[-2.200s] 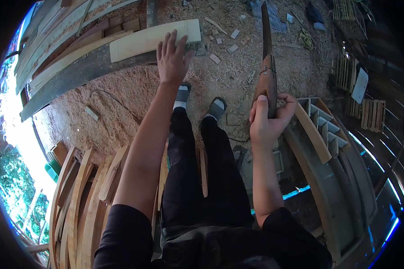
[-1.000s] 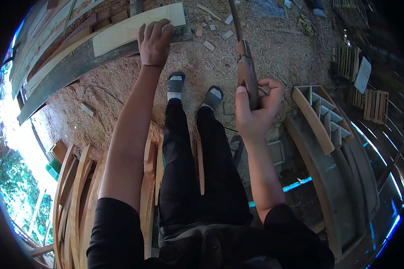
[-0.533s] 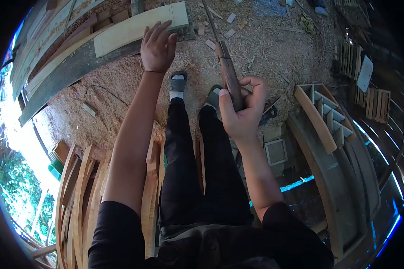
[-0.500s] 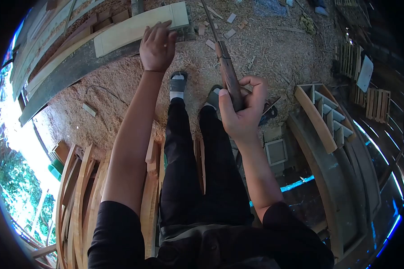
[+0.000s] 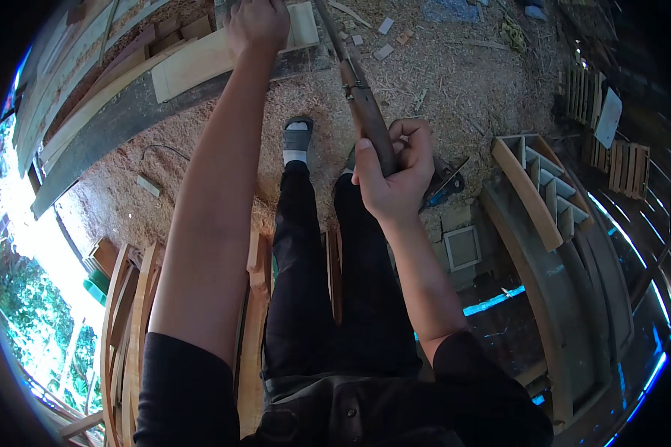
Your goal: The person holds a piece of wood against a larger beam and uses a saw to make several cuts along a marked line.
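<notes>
My right hand is closed around the dark wooden handle of a long tool. Its thin metal shaft runs up and out past the top edge, so its far end and kind are hidden. My left hand is stretched over the far side of a pale, slightly curved board, close to the left of the shaft. The fingers of that hand are partly cut off by the top edge, and whether they hold anything does not show. The board lies on a dark curved plank.
Wood shavings and small offcuts cover the ground around my feet. Curved wooden pieces stand at lower left. To the right is a wooden frame with compartments beside a large curved piece. Slatted crates stand farther right.
My left hand has moved up and away, over the board toward the top edge. My right hand has shifted slightly left with the tool.
</notes>
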### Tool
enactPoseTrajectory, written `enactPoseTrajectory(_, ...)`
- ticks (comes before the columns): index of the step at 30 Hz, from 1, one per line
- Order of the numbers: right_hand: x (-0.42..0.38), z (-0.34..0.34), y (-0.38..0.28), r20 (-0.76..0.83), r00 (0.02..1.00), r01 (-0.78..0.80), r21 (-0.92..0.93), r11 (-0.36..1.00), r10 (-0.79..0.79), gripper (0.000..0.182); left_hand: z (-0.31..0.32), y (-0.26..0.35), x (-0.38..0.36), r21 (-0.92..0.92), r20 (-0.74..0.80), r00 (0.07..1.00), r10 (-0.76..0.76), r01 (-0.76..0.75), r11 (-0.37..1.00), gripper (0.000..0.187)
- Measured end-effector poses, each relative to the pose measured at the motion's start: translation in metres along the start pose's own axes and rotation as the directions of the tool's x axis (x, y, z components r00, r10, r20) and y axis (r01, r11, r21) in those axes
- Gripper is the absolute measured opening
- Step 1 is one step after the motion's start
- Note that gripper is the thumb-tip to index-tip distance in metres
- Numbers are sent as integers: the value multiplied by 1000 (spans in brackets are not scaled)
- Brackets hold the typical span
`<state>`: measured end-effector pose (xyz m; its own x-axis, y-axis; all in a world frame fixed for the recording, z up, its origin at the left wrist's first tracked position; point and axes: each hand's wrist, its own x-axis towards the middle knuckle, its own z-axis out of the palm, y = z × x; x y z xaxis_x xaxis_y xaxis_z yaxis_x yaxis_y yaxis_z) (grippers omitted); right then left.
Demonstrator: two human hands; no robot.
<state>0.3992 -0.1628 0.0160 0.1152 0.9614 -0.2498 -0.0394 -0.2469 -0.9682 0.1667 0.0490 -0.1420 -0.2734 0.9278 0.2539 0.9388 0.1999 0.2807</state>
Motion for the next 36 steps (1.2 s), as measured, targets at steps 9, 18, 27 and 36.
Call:
enactPoseTrajectory(9, 10, 24, 31, -66, 996, -54, 0, 999, 54, 20, -14, 7, 0, 44, 251, 964, -93, 84, 995, 51)
enactPoseTrajectory(18, 13, 47, 74, -11, 977, 205, -227, 952, -213, 23, -6, 12, -3, -33, -29, 991, -133, 132, 991, 40)
enactPoseTrajectory(27, 10, 59, 95, 18, 998, 70, -182, 981, -68, 22, -4, 10, -3, -42, -94, 981, -170, 166, 985, 40)
enactPoseTrajectory(36, 3, 88, 86, -143, 987, -80, -48, 996, 72, 22, -18, 19, 0, 88, 115, 979, -171, 161, 983, 39)
